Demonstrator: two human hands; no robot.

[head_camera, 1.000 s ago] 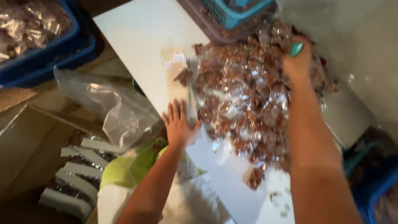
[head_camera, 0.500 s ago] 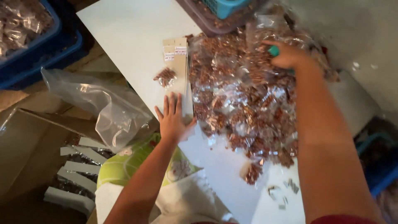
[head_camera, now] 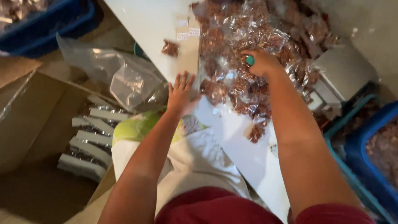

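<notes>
Looking down from the head camera, the left hand (head_camera: 180, 93) lies flat with fingers spread wide at the near edge of the white table (head_camera: 153, 25), palm down, gripping nothing, its fingertips just at the rim of the heap of clear packets (head_camera: 248, 49) filled with brown bits. Over in the middle of that heap, the right hand (head_camera: 259, 62) presses down with fingers curled into the packets; a teal nail shows at the thumb, but whether it has hold of a packet I cannot tell. One small packet (head_camera: 170, 48) lies alone on the table, apart from the heap toward the left edge, near two little paper labels (head_camera: 187, 27). Off the left edge sits a crumpled clear plastic bag (head_camera: 120, 79), a cardboard box (head_camera: 37, 120), and a blue crate (head_camera: 49, 25) at far left.
</notes>
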